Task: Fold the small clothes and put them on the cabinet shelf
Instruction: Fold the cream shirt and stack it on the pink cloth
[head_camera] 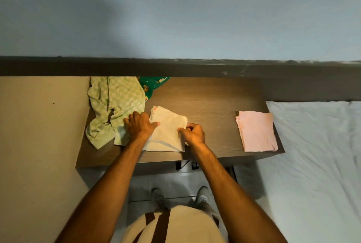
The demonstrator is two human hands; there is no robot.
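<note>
Here, cream garment (168,131), partly folded, rumpled

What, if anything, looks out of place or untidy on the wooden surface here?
Only the green checkered garment stands out: it lies crumpled and unfolded at the surface's left end, one part hanging over the edge. The pink cloth sits neatly folded at the right; nothing looks spilled or damaged.

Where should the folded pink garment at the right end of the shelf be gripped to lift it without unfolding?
Judging by its pose, the pink garment lies flat and apart from the other clothes, with its layered edges showing along the left side. Probably best to come from that left side, over bare shelf, slide fingers under the whole stack and pinch all layers with the thumb on top.
</note>
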